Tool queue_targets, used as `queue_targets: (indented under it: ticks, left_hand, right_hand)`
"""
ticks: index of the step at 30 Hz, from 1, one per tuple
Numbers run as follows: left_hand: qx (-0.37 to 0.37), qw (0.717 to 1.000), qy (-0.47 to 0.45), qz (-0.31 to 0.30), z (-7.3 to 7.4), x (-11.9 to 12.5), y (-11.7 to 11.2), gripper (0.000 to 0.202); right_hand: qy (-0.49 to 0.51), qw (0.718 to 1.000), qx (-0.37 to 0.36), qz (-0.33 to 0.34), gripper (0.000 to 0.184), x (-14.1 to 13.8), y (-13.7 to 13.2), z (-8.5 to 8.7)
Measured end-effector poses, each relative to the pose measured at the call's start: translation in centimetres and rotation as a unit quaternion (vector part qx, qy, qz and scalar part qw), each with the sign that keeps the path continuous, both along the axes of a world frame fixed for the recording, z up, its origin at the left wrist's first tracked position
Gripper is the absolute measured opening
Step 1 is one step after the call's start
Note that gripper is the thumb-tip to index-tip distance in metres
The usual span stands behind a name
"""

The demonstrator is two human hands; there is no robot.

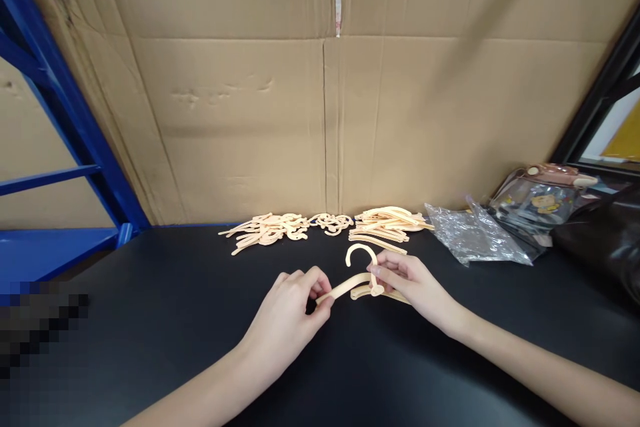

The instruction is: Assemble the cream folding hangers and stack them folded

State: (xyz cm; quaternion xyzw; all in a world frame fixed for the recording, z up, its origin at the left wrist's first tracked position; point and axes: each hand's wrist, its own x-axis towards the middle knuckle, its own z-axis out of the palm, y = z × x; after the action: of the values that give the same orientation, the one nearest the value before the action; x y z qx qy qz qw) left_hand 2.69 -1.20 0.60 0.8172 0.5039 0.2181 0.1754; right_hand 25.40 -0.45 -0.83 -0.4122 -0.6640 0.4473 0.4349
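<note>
My left hand (pixel 295 307) pinches the end of a cream plastic hanger arm (pixel 347 285) between thumb and fingers. At the other end of that arm, my right hand (pixel 407 280) grips a curved hanger hook (pixel 364 248) of the same colour. The hook stands upright, its round base low against the arm. Whether hook and arm are joined I cannot tell. Just below my right hand another hanger arm (pixel 360 293) shows, partly hidden by the fingers and hook; whether it is held or lies on the table is unclear.
Behind my hands lie a pile of hooked pieces (pixel 270 229), smaller curved pieces (pixel 333 222) and a stack of hanger arms (pixel 390 221). Clear plastic bags (pixel 475 233) and a transparent pouch (pixel 545 200) sit right on the black table (pixel 175 320). Cardboard (pixel 230 113) walls the back.
</note>
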Motion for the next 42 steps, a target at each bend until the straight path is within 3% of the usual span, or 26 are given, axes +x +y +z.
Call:
queue_targets:
  ticks: [6, 14, 20, 24, 33, 42]
  left_hand:
    - [-0.010, 0.994, -0.112, -0.015, 0.1, -0.1, 0.5, 0.012]
    - [0.051, 0.969, -0.235, -0.057, 0.4, -1.0, 1.2, 0.011]
    - [0.011, 0.955, -0.285, -0.086, 0.7, -0.9, 1.1, 0.011]
    - [0.025, 0.957, -0.278, -0.082, 0.8, -0.8, 1.0, 0.011]
    - [0.024, 0.955, -0.290, -0.055, 0.3, -1.0, 1.3, 0.006]
    - [-0.029, 0.949, -0.314, -0.002, -0.2, -0.8, 1.8, 0.013]
  right_hand:
    - [0.035, 0.997, -0.012, -0.065, 0.037, 0.5, 0.6, 0.3]
    - [0.081, 0.988, -0.065, -0.117, 0.040, 1.0, 0.3, 1.0]
    - [0.104, 0.985, -0.113, -0.073, 0.041, 0.9, 0.0, 1.5]
    - [0.089, 0.985, -0.138, -0.049, 0.043, 0.4, -0.5, 1.7]
    - [0.066, 0.984, -0.155, -0.058, 0.042, -0.3, -1.1, 1.8]
    - [0.081, 0.991, -0.104, -0.012, 0.039, -0.3, -1.1, 1.5]
